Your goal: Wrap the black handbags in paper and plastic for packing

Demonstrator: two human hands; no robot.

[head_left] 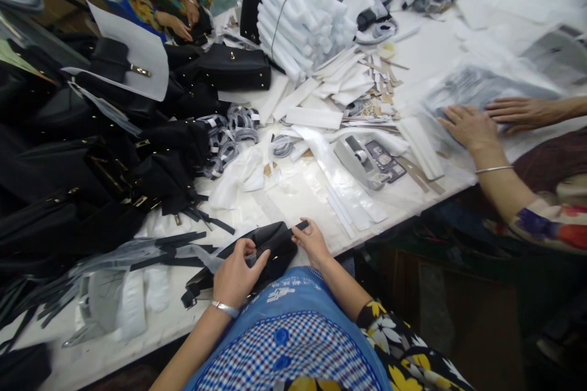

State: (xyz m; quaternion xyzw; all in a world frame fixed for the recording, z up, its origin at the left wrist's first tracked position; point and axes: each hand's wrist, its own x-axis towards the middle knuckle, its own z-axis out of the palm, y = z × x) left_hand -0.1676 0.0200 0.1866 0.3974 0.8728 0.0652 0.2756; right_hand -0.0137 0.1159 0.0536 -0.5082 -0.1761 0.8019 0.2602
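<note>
A black leather bag piece (pixel 270 244) with a strap lies at the near edge of the white table (pixel 298 195), just above my lap. My left hand (pixel 236 275) is closed on its left part, thumb pressed along the top. My right hand (pixel 314 241) pinches the strap end at its right tip. A thin clear plastic film (pixel 202 253) sticks out beside my left hand.
Black handbags (pixel 92 165) pile up at the left, with loose black straps (pixel 183 241) near me. A tape dispenser (pixel 360 159), white paper strips (pixel 312 116), grey tape rolls (pixel 232 134) and a bundle of white foam (pixel 302 18) fill the middle. Another person's hands (pixel 472 125) rest at right; a third person sits far left.
</note>
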